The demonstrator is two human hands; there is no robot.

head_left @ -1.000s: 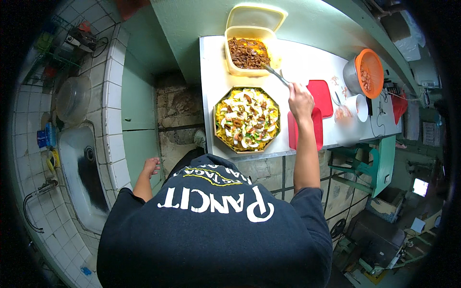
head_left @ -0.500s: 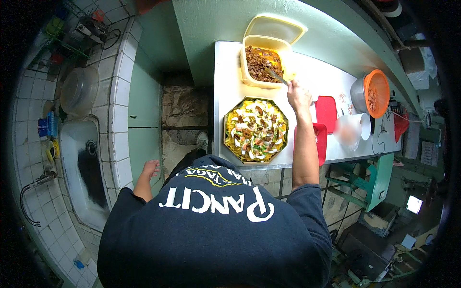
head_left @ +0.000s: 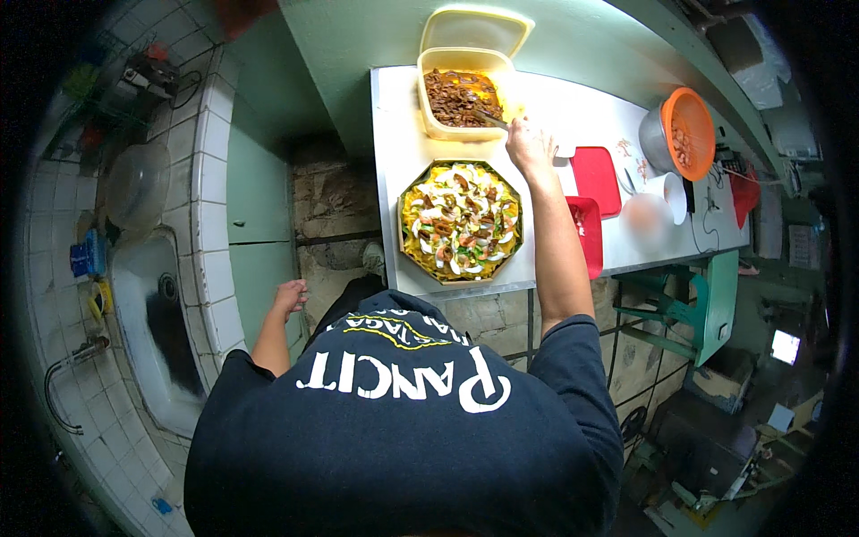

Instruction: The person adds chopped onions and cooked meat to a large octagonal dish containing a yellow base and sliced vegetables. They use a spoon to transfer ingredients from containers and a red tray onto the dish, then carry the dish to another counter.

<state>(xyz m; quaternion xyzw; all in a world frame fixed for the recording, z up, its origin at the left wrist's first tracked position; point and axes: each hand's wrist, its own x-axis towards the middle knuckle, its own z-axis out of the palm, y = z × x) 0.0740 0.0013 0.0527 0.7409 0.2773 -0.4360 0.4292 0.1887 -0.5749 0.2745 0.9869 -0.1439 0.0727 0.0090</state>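
Note:
My right hand (head_left: 531, 148) is closed round the handle of a spoon or similar utensil (head_left: 491, 120). Its far end dips among dark brown chopped pieces (head_left: 450, 98) in a pale yellow plastic container (head_left: 461, 133), and I cannot make out its tip. The container's lid (head_left: 479, 31) stands raised behind it. Nearer me lies an octagonal tray (head_left: 400, 234) of yellow noodles (head_left: 463, 219) topped with white egg slices, brown bits and green pieces. My left hand (head_left: 290, 297) hangs away from the table at my left side, fingers loosely curled, with nothing seen in them.
Right of my forearm are a red container (head_left: 587, 237) and a flat red lid (head_left: 595, 182). Farther right stand a white tub (head_left: 677, 199), a metal pot (head_left: 655, 148) and an orange basin (head_left: 701, 134). A green stool (head_left: 716, 309) adjoins the table; a sink (head_left: 143, 268) lies left.
The whole view has shifted, so the table sits farther up and left in the picture. My right hand stays at the yellow container with the utensil; my left hand still hangs.

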